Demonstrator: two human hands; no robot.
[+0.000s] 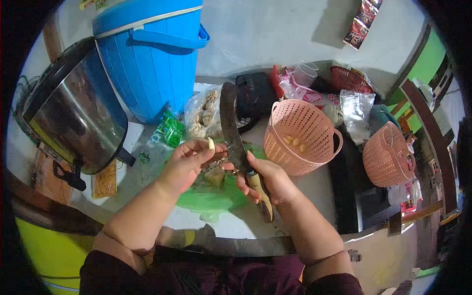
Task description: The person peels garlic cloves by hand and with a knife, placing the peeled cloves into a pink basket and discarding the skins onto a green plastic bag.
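My left hand point(189, 164) pinches a pale peeled garlic clove point(211, 143) between thumb and fingers. In my right hand point(268, 182) is a large knife point(232, 123) with a dark, broad blade pointing up and away and a worn light handle point(259, 189). The blade stands just right of the clove, apart from it. Below both hands lies a green plastic bag point(211, 199) with small scraps on it. Several pale cloves rest in the bottom of a pink perforated basket point(300, 118), to the right of the knife.
Behind my hands a clear bag point(201, 115) holds garlic bulbs beside a green packet point(169, 129). A tall blue cooler point(150, 69) and a large steel pot point(78, 108) stand left. A second pink basket point(386, 157) and a dark bag point(255, 93) are also around.
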